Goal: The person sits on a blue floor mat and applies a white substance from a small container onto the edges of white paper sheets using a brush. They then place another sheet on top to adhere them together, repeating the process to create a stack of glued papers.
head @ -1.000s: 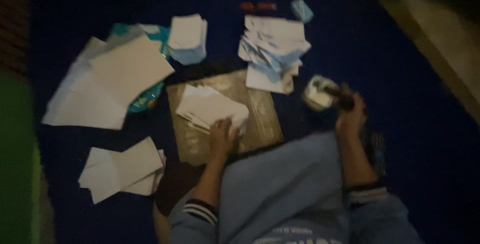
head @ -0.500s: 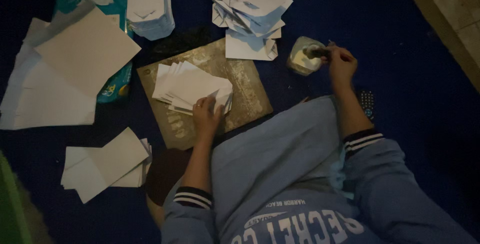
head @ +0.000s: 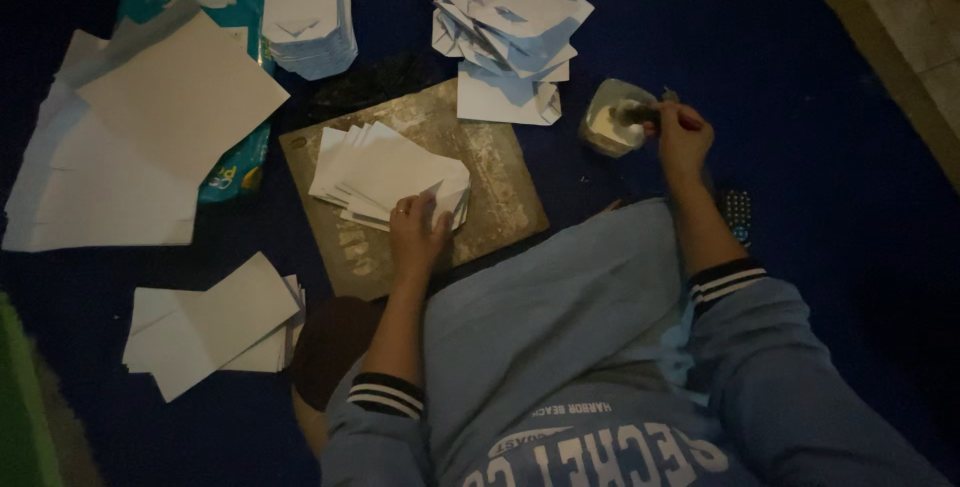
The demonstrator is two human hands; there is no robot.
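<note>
**Inspector:** Report the left hand.

**Me:** My left hand (head: pixel 418 232) lies flat, fingers spread a little, pressing on the near edge of a fanned stack of white sheets (head: pixel 385 175). The stack sits on a worn board (head: pixel 490 202) on the dark blue floor cover (head: pixel 830 147); I judge the board gives a firm surface and the pressure keeps the sheets from sliding.

**Inspector:** The right?

**Me:** My right hand (head: pixel 683 137) is closed in a pinch on a small dark stick-like tool (head: pixel 636 113) whose tip rests in a small clear cup (head: pixel 612 130) holding something pale. The cup stands just beside the board's far right corner, within reach.

**Inspector:** Surroundings?

**Me:** Folded paper pieces (head: pixel 515 22) are heaped beyond the cup, a neater pile (head: pixel 308 15) left of them. Large blank sheets (head: pixel 140 137) overlap a teal packet (head: pixel 235 172) at far left, and smaller sheets (head: pixel 215 322) lie near my left knee. Sorted by kind, apparently.
</note>
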